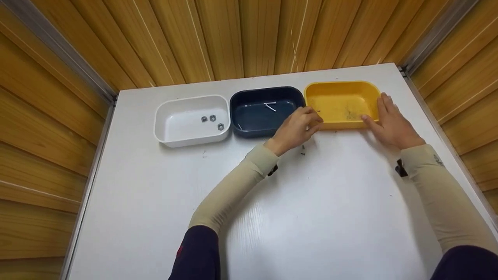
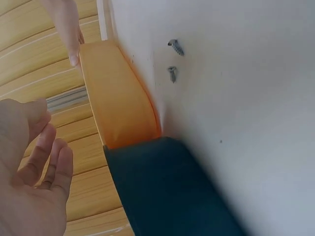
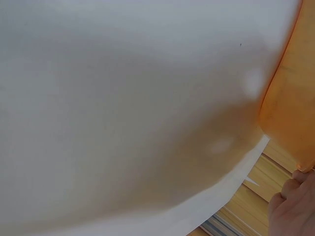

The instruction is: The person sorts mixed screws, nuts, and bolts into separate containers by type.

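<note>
My right hand [image 1: 397, 126] grips the yellow bin [image 1: 342, 125] at its right front corner, thumb over the front rim and fingers along the right side. In the right wrist view, its bent fingers [image 3: 290, 194] meet the bin's rim. My left hand [image 1: 294, 128] hovers over the place where the yellow bin meets the dark blue bin [image 1: 253, 114], its fingers loosely bent. The left wrist view shows nothing between its fingers [image 2: 61, 167]. Close to those fingertips in the head view is a tiny dark screw [image 1: 318, 111]. Two short screws [image 2: 175, 47] lie on the table before the bins.
A white bin [image 1: 190, 140] with 3 hex nuts [image 1: 213, 118] stands left of the blue bin. Several thin silver screws [image 1: 270, 107] lie inside the blue bin. Wood-look panels [image 1: 256, 39] wall in the white table [image 1: 155, 202] at the back and both sides.
</note>
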Tool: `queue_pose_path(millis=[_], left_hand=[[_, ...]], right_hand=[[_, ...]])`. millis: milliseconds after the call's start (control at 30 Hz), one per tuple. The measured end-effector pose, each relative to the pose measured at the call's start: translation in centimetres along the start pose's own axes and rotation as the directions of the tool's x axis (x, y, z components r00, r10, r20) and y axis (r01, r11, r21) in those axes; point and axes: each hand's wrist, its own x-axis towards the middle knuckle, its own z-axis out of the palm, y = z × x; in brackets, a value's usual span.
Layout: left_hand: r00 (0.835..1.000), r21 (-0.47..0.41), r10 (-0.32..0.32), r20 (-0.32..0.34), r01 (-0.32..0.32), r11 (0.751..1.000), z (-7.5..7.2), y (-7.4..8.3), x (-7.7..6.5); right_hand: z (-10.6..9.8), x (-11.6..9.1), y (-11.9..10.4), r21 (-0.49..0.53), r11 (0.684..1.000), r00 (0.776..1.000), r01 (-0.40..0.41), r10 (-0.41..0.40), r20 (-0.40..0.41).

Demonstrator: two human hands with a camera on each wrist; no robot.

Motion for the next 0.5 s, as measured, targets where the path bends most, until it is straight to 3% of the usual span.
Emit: queue_pose_path(millis=[233,500], left_hand=[[1.0,-0.022,0.027,-0.01,-0.027,0.999,0.4,-0.2,-1.5],[0.998,-0.003,0.023,0.059,-0.023,1.0,1.4,-0.6,-3.5]], right_hand=[[-0.3,0.2,-0.1,-0.009,1.0,1.0,-0.014,0.015,0.005],[0.0,0.1,0.2,0.005,1.0,1.0,-0.009,0.009,0.01]])
